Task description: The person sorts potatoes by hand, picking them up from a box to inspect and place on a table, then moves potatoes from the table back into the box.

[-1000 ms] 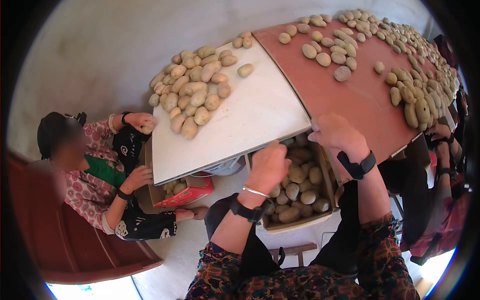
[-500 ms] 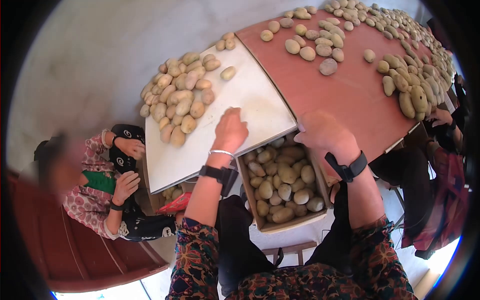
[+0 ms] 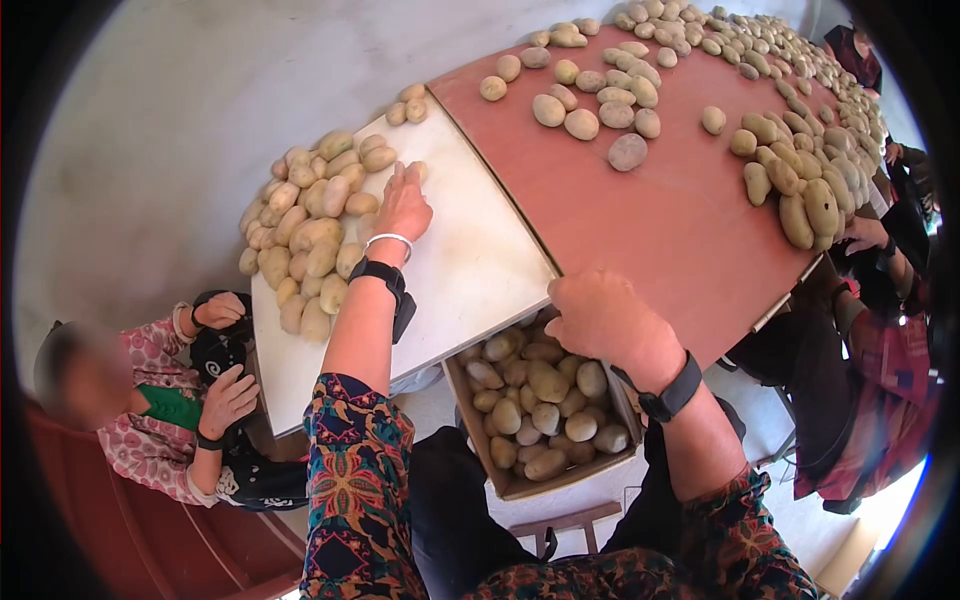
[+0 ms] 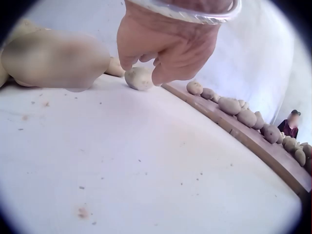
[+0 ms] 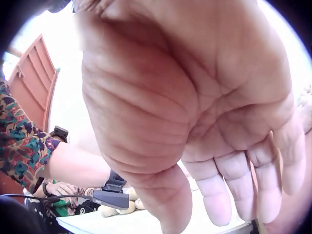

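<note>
My left hand [image 3: 403,208] reaches over the white board [image 3: 460,270] toward a single potato [image 3: 418,170] beside the pile. In the left wrist view, thumb and fingers come down on either side of that potato [image 4: 139,78], which sits on the board. A pile of potatoes [image 3: 315,225] lies just left of this hand. My right hand [image 3: 610,318] hovers by the corner where the white and red boards meet, above a cardboard box [image 3: 515,490] of potatoes. Its palm and extended fingers [image 5: 214,209] show in the right wrist view, with nothing in them.
The red tabletop [image 3: 560,200] carries scattered potatoes [image 3: 627,152] and a large heap [image 3: 800,180] at its right. A person [image 3: 165,400] sits at the left end. Another person's hand [image 3: 865,233] is at the right. A wooden stool [image 3: 565,520] stands below.
My left hand has moved from above the box, forward and left across the white board to the single potato. The right hand stays near the board corner. The view has shifted right.
</note>
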{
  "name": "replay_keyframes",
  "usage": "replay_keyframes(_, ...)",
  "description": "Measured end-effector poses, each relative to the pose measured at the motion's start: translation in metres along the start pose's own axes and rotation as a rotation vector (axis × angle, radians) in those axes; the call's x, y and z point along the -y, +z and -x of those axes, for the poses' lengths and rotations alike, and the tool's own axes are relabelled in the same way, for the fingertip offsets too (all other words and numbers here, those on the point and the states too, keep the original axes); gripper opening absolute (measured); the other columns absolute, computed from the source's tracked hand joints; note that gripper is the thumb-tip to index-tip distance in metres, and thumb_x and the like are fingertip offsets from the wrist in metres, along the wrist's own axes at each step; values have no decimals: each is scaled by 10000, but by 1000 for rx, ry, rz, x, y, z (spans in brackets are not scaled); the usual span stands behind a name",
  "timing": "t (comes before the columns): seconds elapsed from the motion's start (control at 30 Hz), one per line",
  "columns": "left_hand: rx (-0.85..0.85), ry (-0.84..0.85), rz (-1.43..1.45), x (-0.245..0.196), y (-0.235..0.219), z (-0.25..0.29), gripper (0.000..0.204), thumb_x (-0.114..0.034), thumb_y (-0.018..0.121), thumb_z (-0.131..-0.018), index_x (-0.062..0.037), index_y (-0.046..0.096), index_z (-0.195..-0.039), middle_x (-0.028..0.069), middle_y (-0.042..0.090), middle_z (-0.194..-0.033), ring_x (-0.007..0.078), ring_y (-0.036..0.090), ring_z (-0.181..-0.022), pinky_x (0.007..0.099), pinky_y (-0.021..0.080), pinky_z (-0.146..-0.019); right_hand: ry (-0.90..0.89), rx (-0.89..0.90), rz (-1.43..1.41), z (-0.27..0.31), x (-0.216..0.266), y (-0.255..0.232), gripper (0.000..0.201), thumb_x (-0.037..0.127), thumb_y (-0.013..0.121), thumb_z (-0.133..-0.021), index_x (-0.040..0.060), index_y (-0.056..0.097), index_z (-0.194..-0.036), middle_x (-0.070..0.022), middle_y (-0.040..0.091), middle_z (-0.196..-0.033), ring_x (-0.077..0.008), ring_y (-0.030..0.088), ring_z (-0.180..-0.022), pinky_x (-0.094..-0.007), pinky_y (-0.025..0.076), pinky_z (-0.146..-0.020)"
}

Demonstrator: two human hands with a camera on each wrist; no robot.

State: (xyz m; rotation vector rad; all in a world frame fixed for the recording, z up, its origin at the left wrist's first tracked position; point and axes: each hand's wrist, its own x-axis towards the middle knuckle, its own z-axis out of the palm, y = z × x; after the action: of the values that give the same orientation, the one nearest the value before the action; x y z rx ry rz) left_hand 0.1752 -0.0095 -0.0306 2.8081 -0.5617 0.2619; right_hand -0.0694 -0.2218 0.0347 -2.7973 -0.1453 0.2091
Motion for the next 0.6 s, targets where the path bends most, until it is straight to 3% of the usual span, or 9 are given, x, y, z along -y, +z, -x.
replay_keyframes(0.1, -65, 0, -102, -4, 11, -3, 558, -40, 568, -838, -31, 416, -1374, 269, 386, -1424, 452, 401, -1282, 449, 376, -1069, -48, -23, -3, 6, -5, 7, 242, 218, 706, -761, -12, 664, -824, -228, 653, -796, -403, 649, -818, -472, 527, -723)
replay_keyframes(0.17, -42, -160, -71, -25, -11, 3, 530, -38, 578, -815, -41, 455, -1330, 235, 494, -1276, 445, 468, -1176, 450, 411, -1012, -97, -53, -17, 14, -10, 6, 240, 217, 699, -769, -12, 657, -827, -225, 652, -808, -402, 641, -843, -475, 519, -747)
replay_keyframes(0.27, -142, -161, -207, -18, -16, 3, 496, -41, 607, -784, -43, 490, -1266, 206, 539, -1142, 412, 501, -1097, 436, 440, -956, -125, -54, -43, 21, -18, 11, 242, 216, 697, -771, -12, 654, -836, -229, 654, -831, -404, 635, -870, -482, 507, -776)
replay_keyframes(0.4, -222, -135, -238, -18, -19, 9, 431, -34, 609, -768, -46, 510, -1188, 229, 557, -1120, 421, 537, -1063, 441, 467, -915, -107, -36, -56, 24, -18, 8, 247, 215, 697, -769, -14, 653, -850, -230, 654, -851, -409, 630, -882, -485, 500, -789)
replay_keyframes(0.47, -77, -150, 14, -21, -22, 14, 405, -21, 591, -760, -46, 514, -1156, 253, 575, -1070, 434, 573, -1002, 464, 477, -881, -131, -95, -38, 22, -19, 18, 245, 212, 698, -769, -16, 651, -846, -231, 653, -847, -415, 628, -867, -489, 500, -775)
replay_keyframes(0.6, 51, -41, -55, -38, -19, 43, 389, -2, 539, -762, -39, 519, -1149, 283, 605, -1051, 436, 584, -1014, 480, 477, -871, -127, -94, -59, 26, -22, 18, 252, 214, 707, -764, -19, 650, -841, -229, 654, -836, -412, 632, -854, -492, 503, -765)
